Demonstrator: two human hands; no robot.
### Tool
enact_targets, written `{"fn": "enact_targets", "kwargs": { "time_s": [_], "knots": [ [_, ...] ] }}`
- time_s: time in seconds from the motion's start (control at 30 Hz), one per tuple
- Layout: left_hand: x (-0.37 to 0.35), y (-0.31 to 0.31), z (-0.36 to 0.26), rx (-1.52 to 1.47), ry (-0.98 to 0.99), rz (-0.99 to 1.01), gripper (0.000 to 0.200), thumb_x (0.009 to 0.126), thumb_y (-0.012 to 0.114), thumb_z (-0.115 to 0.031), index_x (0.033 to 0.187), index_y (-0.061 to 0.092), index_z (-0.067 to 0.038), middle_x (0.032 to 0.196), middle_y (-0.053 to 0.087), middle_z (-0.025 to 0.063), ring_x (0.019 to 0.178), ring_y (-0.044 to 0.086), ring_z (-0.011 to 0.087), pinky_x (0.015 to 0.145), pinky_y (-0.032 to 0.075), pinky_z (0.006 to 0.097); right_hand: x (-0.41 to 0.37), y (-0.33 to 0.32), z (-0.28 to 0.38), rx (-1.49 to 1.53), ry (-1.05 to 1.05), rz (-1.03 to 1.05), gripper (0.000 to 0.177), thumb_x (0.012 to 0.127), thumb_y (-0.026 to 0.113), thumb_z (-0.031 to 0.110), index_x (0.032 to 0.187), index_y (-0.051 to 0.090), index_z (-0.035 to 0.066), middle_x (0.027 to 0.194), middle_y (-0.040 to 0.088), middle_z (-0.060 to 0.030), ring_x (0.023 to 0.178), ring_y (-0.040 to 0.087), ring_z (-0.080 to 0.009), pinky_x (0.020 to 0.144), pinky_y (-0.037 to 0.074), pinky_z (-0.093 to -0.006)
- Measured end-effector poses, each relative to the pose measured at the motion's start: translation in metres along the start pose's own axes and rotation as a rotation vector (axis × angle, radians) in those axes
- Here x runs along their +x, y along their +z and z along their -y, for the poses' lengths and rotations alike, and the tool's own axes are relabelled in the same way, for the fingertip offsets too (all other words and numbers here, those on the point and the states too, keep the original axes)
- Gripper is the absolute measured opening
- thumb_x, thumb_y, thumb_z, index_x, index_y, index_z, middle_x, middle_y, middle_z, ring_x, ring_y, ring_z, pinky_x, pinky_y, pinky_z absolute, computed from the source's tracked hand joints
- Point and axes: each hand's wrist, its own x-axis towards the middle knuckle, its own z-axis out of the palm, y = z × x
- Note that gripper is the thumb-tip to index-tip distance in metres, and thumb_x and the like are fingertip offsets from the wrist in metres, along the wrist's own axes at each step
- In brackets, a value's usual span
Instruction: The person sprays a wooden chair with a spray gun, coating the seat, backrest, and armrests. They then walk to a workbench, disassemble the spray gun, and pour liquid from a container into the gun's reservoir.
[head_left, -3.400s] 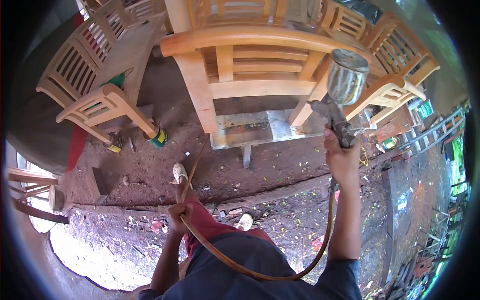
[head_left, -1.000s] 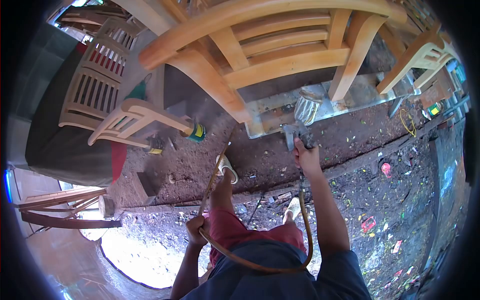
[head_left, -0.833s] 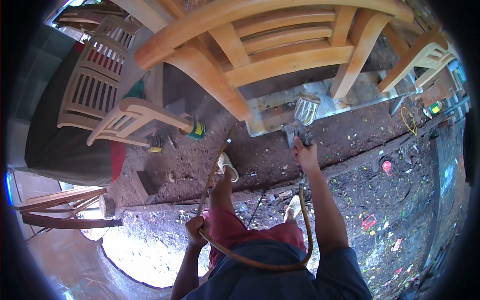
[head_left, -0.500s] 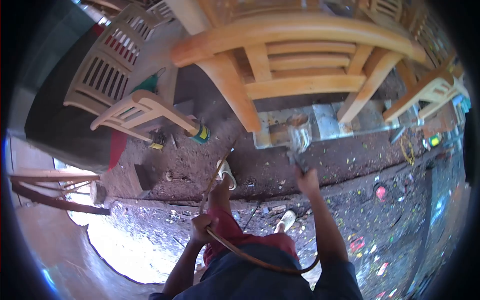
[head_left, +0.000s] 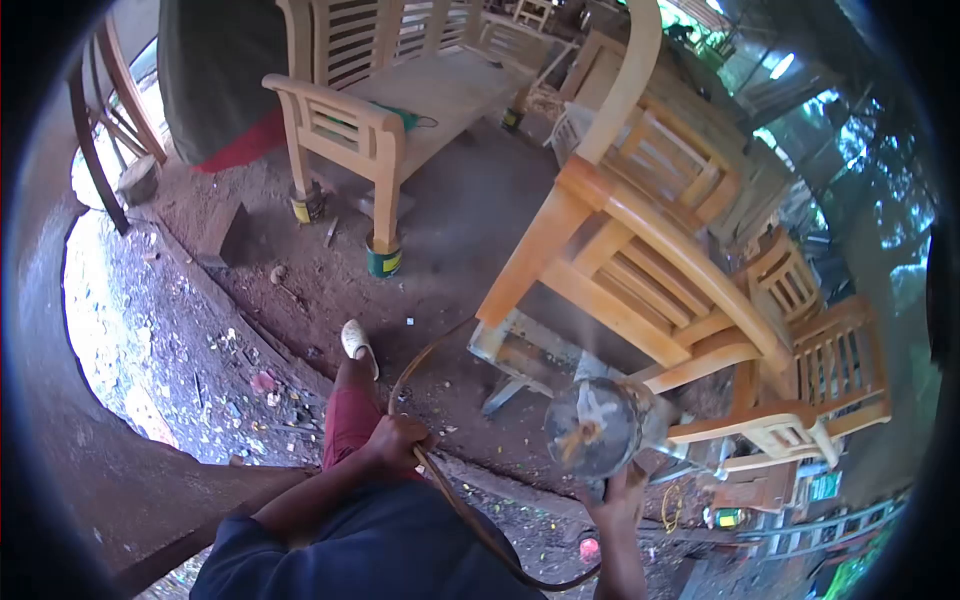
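Note:
My right hand [head_left: 617, 497] is closed around the handle of a spray gun whose round, stained metal cup [head_left: 590, 430] is turned toward me and hides the nozzle. A faint mist shows above the cup. Just beyond it, a glossy orange-brown wooden chair [head_left: 625, 300] stands on a low, paint-smeared bench [head_left: 530, 368]. My left hand [head_left: 395, 441] is closed around a brown hose [head_left: 465, 512], which loops low across my body toward my right arm. Another stretch of hose runs from my left fist toward the bench.
A pale wooden bench seat [head_left: 420, 95] stands at the back left, its legs in cans [head_left: 384, 262]. More slatted chairs [head_left: 840, 365] crowd the right side. Wood offcuts [head_left: 222, 235] and litter lie on the dirt floor. A ladder [head_left: 830, 530] lies at the lower right.
My view has swung right and tilted. The spray gun has come up closer to me, its cup bottom now facing the camera. My left hand keeps its hold on the hose.

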Motion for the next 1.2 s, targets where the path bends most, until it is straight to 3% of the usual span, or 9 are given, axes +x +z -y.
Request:
{"fn": "enact_targets", "kwargs": {
  "time_s": [0.2, 0.3, 0.43, 0.57, 0.63, 0.73, 0.93, 1.03, 1.2],
  "knots": [
    [0.005, 0.010, -0.001, -0.029, 0.064, -0.022, 0.031, 0.083, 0.067, -0.017, 0.061, 0.048, -0.005, 0.059, 0.050, 0.0120, 0.057, 0.055, 0.0349, 0.052, 0.041, 0.0472, 0.003, -0.030, 0.023, -0.143, -0.192, -0.050, 0.042, 0.074, 0.057, 0.010, 0.112, 0.046, -0.006, 0.096, 0.054, -0.0259, 0.072, 0.058, -0.0411, 0.060, 0.049, -0.0489],
    [0.009, 0.003, -0.003, -0.042, 0.085, -0.028, 0.031, 0.083, 0.066, -0.017, 0.062, 0.048, -0.005, 0.059, 0.049, 0.0121, 0.057, 0.054, 0.0351, 0.052, 0.041, 0.0470, 0.007, -0.035, 0.037, -0.208, -0.230, -0.106, 0.045, 0.076, 0.056, 0.011, 0.116, 0.044, -0.005, 0.097, 0.055, -0.0245, 0.071, 0.058, -0.0381, 0.060, 0.049, -0.0481],
    [-0.003, 0.009, 0.015, -0.159, 0.099, -0.069, 0.025, 0.082, 0.067, -0.016, 0.064, 0.052, -0.005, 0.060, 0.051, 0.0127, 0.056, 0.055, 0.0353, 0.051, 0.043, 0.0461, 0.037, -0.034, 0.062, -0.196, -0.213, -0.125, 0.045, 0.075, 0.056, 0.012, 0.117, 0.052, -0.002, 0.093, 0.056, -0.0179, 0.068, 0.058, -0.0304, 0.057, 0.049, -0.0431],
    [-0.018, -0.005, 0.029, -0.023, 0.054, -0.002, 0.020, 0.082, 0.068, -0.016, 0.069, 0.058, -0.005, 0.062, 0.055, 0.0145, 0.058, 0.057, 0.0361, 0.053, 0.046, 0.0444, 0.070, -0.008, 0.083, -0.222, -0.040, 0.002, 0.049, 0.072, 0.058, 0.013, 0.120, 0.055, 0.005, 0.078, 0.052, -0.0092, 0.063, 0.057, -0.0247, 0.054, 0.049, -0.0369],
    [-0.006, -0.028, 0.006, -0.020, -0.051, -0.024, 0.021, 0.083, 0.068, -0.015, 0.068, 0.058, -0.004, 0.062, 0.055, 0.0145, 0.058, 0.057, 0.0360, 0.052, 0.046, 0.0439, 0.083, 0.014, 0.085, -0.256, 0.031, 0.091, 0.050, 0.072, 0.058, 0.013, 0.121, 0.053, 0.005, 0.077, 0.053, -0.0095, 0.061, 0.059, -0.0250, 0.053, 0.050, -0.0374],
    [-0.013, -0.038, 0.027, -0.020, -0.045, -0.029, 0.031, 0.084, 0.068, -0.014, 0.060, 0.051, -0.004, 0.056, 0.050, 0.0143, 0.051, 0.053, 0.0348, 0.048, 0.040, 0.0446, 0.093, 0.061, 0.081, -0.258, 0.175, 0.298, 0.058, 0.071, 0.067, 0.014, 0.125, 0.048, 0.008, 0.086, 0.058, -0.0121, 0.070, 0.064, -0.0297, 0.061, 0.052, -0.0408],
    [-0.024, -0.061, 0.062, -0.021, -0.148, -0.038, 0.035, 0.082, 0.069, -0.012, 0.058, 0.045, -0.004, 0.052, 0.046, 0.0140, 0.048, 0.050, 0.0345, 0.046, 0.037, 0.0450, 0.098, 0.151, 0.083, -0.150, 0.315, 0.453, 0.050, 0.076, 0.062, 0.014, 0.124, 0.047, 0.011, 0.085, 0.059, -0.0136, 0.069, 0.065, -0.0341, 0.060, 0.053, -0.0470],
    [-0.015, -0.083, 0.082, -0.008, -0.145, -0.033, 0.031, 0.078, 0.070, -0.011, 0.058, 0.046, -0.005, 0.052, 0.047, 0.0134, 0.047, 0.050, 0.0346, 0.046, 0.039, 0.0434, 0.101, 0.202, 0.083, -0.128, 0.369, 0.497, 0.042, 0.081, 0.056, 0.013, 0.122, 0.048, 0.010, 0.083, 0.060, -0.0122, 0.068, 0.067, -0.0312, 0.057, 0.055, -0.0435],
    [0.003, -0.118, 0.120, 0.008, -0.201, -0.098, 0.027, 0.070, 0.069, -0.010, 0.057, 0.045, -0.006, 0.052, 0.045, 0.0110, 0.048, 0.050, 0.0314, 0.046, 0.038, 0.0412, 0.121, 0.279, 0.088, -0.044, 0.601, 0.581, 0.040, 0.082, 0.056, 0.012, 0.120, 0.047, 0.011, 0.090, 0.064, -0.0171, 0.077, 0.067, -0.0382, 0.065, 0.054, -0.0496]
  ]
}}
